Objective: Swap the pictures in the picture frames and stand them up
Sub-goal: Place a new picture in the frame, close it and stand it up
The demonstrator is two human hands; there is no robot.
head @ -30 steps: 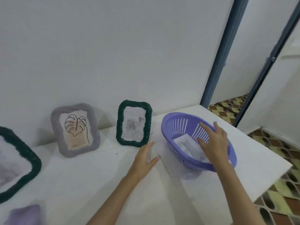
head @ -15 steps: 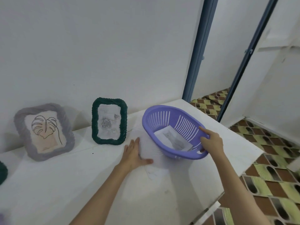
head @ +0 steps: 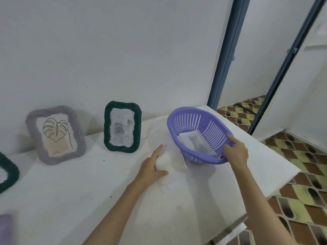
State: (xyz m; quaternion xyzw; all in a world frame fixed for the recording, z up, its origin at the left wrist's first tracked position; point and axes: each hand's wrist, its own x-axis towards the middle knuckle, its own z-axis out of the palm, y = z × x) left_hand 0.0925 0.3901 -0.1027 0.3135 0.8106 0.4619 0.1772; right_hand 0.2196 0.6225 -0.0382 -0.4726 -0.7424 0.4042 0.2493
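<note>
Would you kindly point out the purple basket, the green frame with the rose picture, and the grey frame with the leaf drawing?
purple basket [head: 178, 113]: head view, bare far rim.
green frame [head: 107, 128]: head view, left braided edge.
grey frame [head: 33, 131]: head view, left fuzzy border.

head cam | looks fwd+down | close over table [head: 194, 209] | single view
</note>
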